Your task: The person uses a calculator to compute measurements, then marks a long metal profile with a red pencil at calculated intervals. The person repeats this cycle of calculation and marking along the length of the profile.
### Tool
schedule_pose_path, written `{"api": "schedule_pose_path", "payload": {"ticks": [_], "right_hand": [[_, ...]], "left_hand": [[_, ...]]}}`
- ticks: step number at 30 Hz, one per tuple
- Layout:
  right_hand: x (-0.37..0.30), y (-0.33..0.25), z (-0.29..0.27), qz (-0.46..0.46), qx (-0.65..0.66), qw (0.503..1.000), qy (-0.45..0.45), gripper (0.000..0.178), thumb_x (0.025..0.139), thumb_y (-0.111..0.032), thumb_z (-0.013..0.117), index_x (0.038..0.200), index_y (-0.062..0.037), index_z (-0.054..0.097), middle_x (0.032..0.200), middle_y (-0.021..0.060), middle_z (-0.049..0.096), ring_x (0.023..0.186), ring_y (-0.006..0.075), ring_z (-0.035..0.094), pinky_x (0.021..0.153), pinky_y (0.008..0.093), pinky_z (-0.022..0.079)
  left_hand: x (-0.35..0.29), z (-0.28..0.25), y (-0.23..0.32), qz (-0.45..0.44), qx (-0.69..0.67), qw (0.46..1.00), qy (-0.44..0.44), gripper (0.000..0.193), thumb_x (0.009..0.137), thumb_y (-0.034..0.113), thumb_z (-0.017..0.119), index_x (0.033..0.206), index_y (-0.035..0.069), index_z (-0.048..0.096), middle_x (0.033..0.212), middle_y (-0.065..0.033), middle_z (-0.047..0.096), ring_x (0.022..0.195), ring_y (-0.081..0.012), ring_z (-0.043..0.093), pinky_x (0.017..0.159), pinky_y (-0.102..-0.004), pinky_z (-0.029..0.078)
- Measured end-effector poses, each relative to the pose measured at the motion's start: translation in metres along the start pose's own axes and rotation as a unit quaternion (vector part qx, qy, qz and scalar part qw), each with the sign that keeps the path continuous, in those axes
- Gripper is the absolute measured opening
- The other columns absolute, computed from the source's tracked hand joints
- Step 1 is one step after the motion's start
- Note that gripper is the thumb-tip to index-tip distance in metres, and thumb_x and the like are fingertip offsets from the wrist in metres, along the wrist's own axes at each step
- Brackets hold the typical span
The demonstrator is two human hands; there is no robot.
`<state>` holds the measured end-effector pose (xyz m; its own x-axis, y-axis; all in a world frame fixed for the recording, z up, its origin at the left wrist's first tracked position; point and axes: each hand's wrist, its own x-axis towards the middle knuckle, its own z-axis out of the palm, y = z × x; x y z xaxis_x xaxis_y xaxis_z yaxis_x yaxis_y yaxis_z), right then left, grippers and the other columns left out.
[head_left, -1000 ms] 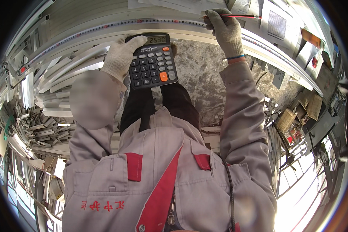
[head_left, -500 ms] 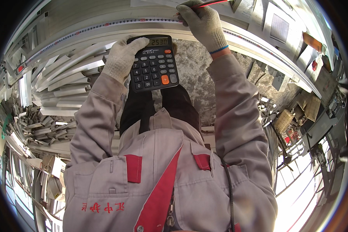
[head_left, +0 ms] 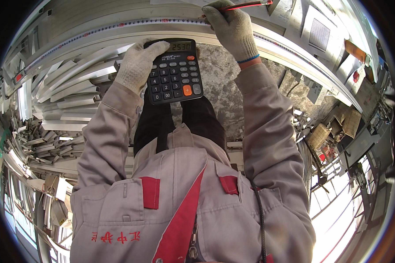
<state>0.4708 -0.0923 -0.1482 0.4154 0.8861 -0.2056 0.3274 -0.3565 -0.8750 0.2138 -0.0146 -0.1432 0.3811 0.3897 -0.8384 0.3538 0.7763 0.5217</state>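
Observation:
My left hand (head_left: 139, 63), in a pale knit glove, grips a black calculator (head_left: 174, 76) by its upper left side. The thumb lies over the corner beside the lit display; the keys face up. Farther right, my gloved right hand (head_left: 232, 28) is closed round a red and black pencil (head_left: 248, 5). Its tip points left, close above a tape scale (head_left: 136, 23) that runs along a long pale metal rail (head_left: 105, 37). The right fingers are at the rail's far side, near the scale. Whether they touch it, I cannot tell.
Stacked metal profile offcuts (head_left: 74, 94) fill the left side, with shorter scraps below them. Printed sheets (head_left: 318, 33) lie at the far right beside an orange-brown object (head_left: 354, 49). Cardboard pieces (head_left: 320, 136) rest lower right. Rough concrete floor (head_left: 224, 79) shows below the rail.
The pencil in my right hand has tilted slightly, and more of its back end shows. My left hand and the calculator stay nearly in place. The view has shifted a little.

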Motion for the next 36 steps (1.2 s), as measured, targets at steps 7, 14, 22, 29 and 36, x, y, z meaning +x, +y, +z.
{"api": "schedule_pose_path", "payload": {"ticks": [7,14,22,29,36], "right_hand": [[-0.001,0.003,0.003,-0.016,0.014,1.000,0.005,0.017,0.106,-0.016,0.070,0.102,-0.0007,0.074,0.082,0.0113,0.076,0.079,0.0184,0.073,0.075,0.0355,0.058],[-0.001,0.003,0.003,-0.024,-0.005,1.000,0.008,0.017,0.106,-0.017,0.070,0.103,-0.0011,0.074,0.082,0.0114,0.076,0.079,0.0196,0.074,0.075,0.0359,0.058],[-0.002,0.003,0.004,-0.029,-0.012,0.999,0.010,0.016,0.106,-0.017,0.070,0.103,-0.0014,0.074,0.083,0.0126,0.077,0.079,0.0217,0.075,0.075,0.0367,0.058],[-0.003,0.002,0.006,-0.037,-0.007,0.999,0.015,0.016,0.106,-0.016,0.069,0.102,-0.0017,0.074,0.083,0.0125,0.076,0.080,0.0222,0.075,0.075,0.0365,0.058],[-0.004,0.011,0.008,-0.033,0.052,0.998,0.023,0.012,0.107,-0.013,0.070,0.105,-0.0021,0.075,0.085,0.0061,0.075,0.079,0.0161,0.071,0.075,0.0331,0.058]], "left_hand": [[-0.006,0.005,0.003,-0.015,0.001,1.000,0.017,0.030,0.099,0.023,0.082,0.123,0.007,0.078,0.109,-0.0041,0.079,0.089,-0.0114,0.075,0.080,-0.0277,0.060],[-0.006,0.002,-0.002,-0.009,0.032,0.999,0.025,0.030,0.099,0.025,0.080,0.123,0.007,0.078,0.111,-0.0042,0.079,0.092,-0.0115,0.074,0.084,-0.0279,0.058],[-0.009,0.006,-0.001,-0.010,0.017,0.999,0.039,0.032,0.100,0.022,0.080,0.125,0.002,0.076,0.106,-0.0063,0.080,0.084,-0.0118,0.076,0.075,-0.0265,0.063],[-0.018,0.006,0.002,-0.013,0.027,0.999,0.037,0.036,0.098,0.028,0.082,0.125,0.003,0.077,0.108,-0.0057,0.079,0.087,-0.0119,0.075,0.078,-0.0275,0.062],[-0.017,0.001,-0.001,-0.012,0.003,1.000,0.028,0.033,0.099,0.020,0.082,0.125,0.000,0.076,0.107,-0.0064,0.079,0.086,-0.0125,0.077,0.075,-0.0263,0.065]]}}
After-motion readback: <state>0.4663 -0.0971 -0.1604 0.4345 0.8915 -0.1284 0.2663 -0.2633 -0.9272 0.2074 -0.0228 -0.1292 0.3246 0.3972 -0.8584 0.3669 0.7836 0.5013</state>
